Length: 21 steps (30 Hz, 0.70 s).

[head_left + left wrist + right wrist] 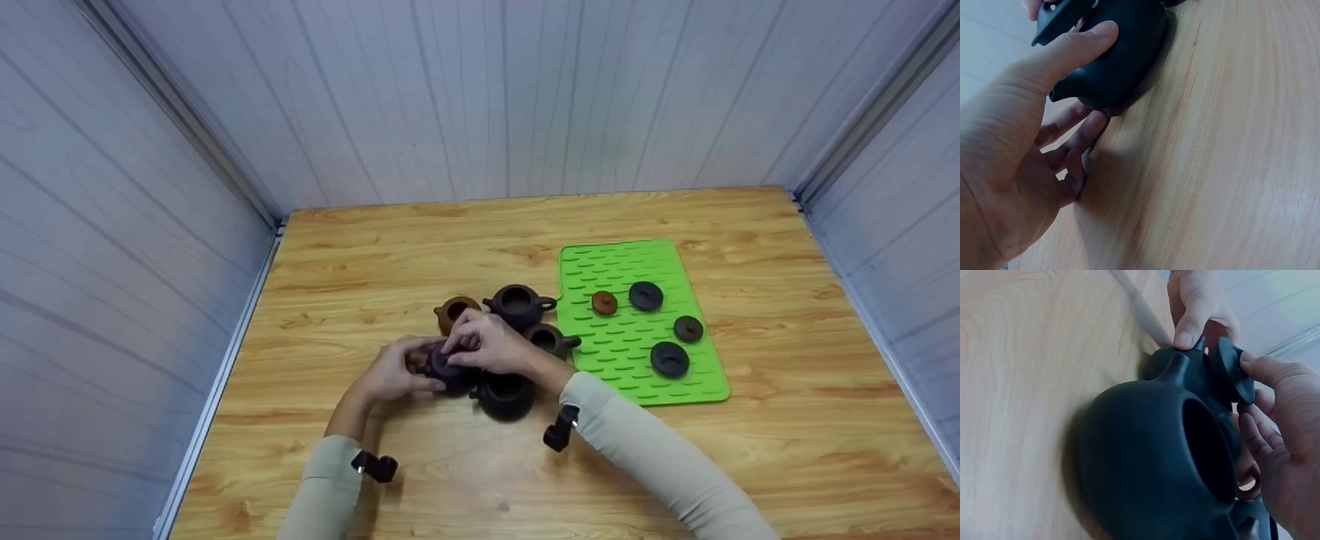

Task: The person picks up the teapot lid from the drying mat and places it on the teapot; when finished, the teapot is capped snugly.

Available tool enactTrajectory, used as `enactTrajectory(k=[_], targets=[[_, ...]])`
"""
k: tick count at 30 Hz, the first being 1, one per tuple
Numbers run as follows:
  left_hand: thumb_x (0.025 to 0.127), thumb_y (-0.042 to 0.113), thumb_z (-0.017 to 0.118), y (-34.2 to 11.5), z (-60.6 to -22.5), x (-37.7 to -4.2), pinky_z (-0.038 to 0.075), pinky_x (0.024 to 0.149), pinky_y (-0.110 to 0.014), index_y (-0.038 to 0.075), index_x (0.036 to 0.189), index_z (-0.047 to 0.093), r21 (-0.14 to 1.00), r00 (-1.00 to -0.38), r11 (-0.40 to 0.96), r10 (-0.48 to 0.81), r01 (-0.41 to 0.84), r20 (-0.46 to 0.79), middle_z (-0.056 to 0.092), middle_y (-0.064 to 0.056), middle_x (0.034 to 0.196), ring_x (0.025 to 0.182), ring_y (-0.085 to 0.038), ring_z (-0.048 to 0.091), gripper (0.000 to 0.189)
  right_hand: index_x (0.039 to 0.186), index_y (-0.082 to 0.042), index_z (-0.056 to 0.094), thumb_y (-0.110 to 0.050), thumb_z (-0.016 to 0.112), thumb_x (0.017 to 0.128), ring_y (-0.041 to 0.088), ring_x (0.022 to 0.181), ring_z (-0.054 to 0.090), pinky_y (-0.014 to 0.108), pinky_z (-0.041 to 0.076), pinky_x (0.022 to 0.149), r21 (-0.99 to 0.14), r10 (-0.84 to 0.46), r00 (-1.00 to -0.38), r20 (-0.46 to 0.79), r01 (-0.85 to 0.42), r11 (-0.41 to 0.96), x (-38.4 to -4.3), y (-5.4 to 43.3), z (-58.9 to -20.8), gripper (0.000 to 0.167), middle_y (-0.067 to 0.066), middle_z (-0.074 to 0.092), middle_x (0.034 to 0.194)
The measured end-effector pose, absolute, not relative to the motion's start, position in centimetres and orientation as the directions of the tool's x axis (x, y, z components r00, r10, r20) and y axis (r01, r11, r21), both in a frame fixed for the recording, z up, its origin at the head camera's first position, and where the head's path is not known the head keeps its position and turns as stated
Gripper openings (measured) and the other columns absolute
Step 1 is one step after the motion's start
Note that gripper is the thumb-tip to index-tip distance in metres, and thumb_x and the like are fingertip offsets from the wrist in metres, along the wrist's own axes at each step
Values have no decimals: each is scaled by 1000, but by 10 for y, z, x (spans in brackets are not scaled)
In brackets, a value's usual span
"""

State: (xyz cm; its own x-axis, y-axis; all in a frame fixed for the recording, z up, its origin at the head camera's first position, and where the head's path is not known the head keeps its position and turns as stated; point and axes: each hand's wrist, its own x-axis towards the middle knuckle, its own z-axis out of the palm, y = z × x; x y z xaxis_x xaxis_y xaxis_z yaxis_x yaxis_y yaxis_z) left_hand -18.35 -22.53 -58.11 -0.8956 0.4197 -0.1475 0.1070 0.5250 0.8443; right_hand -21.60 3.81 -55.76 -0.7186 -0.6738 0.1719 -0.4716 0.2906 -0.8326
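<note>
A small dark teapot [1129,56] stands on the table at the left of a cluster of teapots. My left hand [394,369] holds it at the spout side, with the thumb on the body and the fingers around the other side. Between thumb and fingers, my right hand [491,345] pinches a dark lid [1229,371]. In the right wrist view this lid is tilted at the mouth of the held teapot; whether the two touch is hidden. A larger lidless dark teapot [1134,455] stands just beside, nearer the person.
Behind the hands stand an orange-brown teapot [448,309], a black teapot [517,321] and a brown teapot [546,339], all lidless. To the right, a green mat [600,262] bears an orange-brown lid [604,303] and several dark lids [670,360]. Pale panels [465,112] enclose the wooden table [795,360].
</note>
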Motion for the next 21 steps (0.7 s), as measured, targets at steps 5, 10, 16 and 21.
enactTrajectory(k=[5, 10, 16, 21], targets=[[89, 15, 98, -226, -583, -184, 60, 109, -53, 8, 154, 69, 845, -897, 524, 419, 110, -143, 70, -24, 138, 125, -37, 74, 72, 108, -7, 88, -16, 88, 99, 24, 106, 71, 25, 60, 91, -827, -671, -718, 184, -483, 289, -215, 37, -561, 13, 15, 71, 120], [89, 14, 97, -226, -583, -184, 61, 105, -46, 8, 155, 68, 849, -894, 516, 426, 114, -138, 70, -24, 134, 123, -37, 76, 72, 109, -7, 88, -16, 88, 98, 24, 109, 70, 26, 58, 93, -817, -667, -722, 185, -490, 303, -215, 37, -564, 14, 15, 71, 120], [89, 17, 98, -224, -582, -183, 60, 102, -36, 10, 155, 68, 841, -893, 530, 422, 105, -155, 70, -21, 137, 124, -34, 74, 73, 113, -9, 88, -18, 89, 98, 26, 110, 71, 30, 60, 95, -811, -663, -730, 167, -484, 329, -214, 40, -569, 18, 15, 72, 121], [89, 17, 98, -224, -581, -183, 59, 103, -37, 12, 156, 68, 843, -894, 532, 414, 83, -173, 69, -21, 141, 126, -34, 74, 74, 116, -10, 88, -19, 90, 97, 26, 113, 71, 30, 60, 97, -810, -662, -733, 157, -479, 338, -214, 41, -570, 20, 15, 74, 123]])
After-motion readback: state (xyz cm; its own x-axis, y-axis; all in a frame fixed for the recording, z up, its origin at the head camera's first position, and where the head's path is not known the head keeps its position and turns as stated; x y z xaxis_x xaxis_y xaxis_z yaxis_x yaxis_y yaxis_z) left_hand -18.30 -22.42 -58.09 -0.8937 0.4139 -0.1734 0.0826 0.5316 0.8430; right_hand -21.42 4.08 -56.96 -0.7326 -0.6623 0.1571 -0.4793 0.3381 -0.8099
